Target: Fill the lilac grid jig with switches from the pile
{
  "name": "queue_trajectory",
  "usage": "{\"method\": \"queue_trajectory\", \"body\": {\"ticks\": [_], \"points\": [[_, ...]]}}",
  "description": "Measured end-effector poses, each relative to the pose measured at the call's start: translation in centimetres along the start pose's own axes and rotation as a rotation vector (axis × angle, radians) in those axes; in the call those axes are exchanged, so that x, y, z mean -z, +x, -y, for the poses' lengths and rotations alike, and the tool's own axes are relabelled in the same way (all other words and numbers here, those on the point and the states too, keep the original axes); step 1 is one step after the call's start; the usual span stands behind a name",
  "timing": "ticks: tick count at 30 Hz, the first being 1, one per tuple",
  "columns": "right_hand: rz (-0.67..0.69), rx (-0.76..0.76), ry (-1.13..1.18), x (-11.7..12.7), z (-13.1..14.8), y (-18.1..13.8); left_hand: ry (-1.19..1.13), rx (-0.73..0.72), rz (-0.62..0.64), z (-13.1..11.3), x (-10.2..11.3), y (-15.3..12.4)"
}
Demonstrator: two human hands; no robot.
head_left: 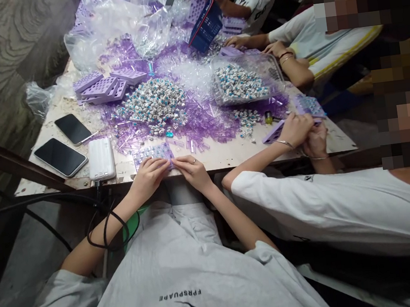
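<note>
A small purple tray with pale pieces set in rows lies at the table's near edge in front of me. My left hand rests over its near side, fingers together and closed on that edge. At the tray's near right corner, the fingertips of my right hand are pinched and almost meet those of the left. What the right fingers hold, if anything, is too small to make out. Beyond the tray is a heap of small white-and-blue pieces, with loose clear purple strips around it.
Two phones and a white power bank with a black cable lie to the left. Stacked purple trays stand behind them. A clear bin of pieces is at the right. Co-workers' hands work along the right side.
</note>
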State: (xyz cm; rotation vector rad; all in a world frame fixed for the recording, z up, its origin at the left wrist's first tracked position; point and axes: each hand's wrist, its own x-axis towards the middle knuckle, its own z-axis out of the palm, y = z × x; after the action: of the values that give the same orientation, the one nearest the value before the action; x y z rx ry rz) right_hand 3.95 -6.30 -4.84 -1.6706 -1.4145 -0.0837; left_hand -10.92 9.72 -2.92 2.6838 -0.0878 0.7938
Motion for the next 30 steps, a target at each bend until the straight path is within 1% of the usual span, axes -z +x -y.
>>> {"method": "queue_trajectory", "body": {"ticks": [3,6,10,14,19,25,28,30], "points": [[0.030,0.062,-0.040,0.2,-0.1,-0.1,-0.006,0.005,-0.010,0.0,-0.2,-0.1],[0.015,0.085,-0.067,0.1,-0.2,-0.1,0.001,0.008,-0.014,-0.1,-0.1,-0.1],[-0.034,0.070,-0.085,-0.3,0.2,-0.2,0.002,0.001,-0.011,-0.4,0.1,0.1],[-0.059,0.048,-0.095,-0.4,0.8,-0.2,-0.013,0.037,0.006,-0.6,0.4,0.2],[-0.033,0.021,-0.067,-0.2,0.9,-0.2,-0.074,0.059,0.015,-0.8,0.9,0.3],[-0.070,-0.013,-0.065,-0.6,1.1,0.4,-0.193,0.190,-0.074,-1.0,1.2,0.6],[-0.080,-0.040,-0.071,-0.8,1.3,0.8,-0.195,0.245,-0.109,-0.6,1.0,0.6],[-0.055,-0.059,-0.102,-0.6,1.2,1.1,-0.151,0.305,-0.170,-0.3,0.9,0.9]]}}
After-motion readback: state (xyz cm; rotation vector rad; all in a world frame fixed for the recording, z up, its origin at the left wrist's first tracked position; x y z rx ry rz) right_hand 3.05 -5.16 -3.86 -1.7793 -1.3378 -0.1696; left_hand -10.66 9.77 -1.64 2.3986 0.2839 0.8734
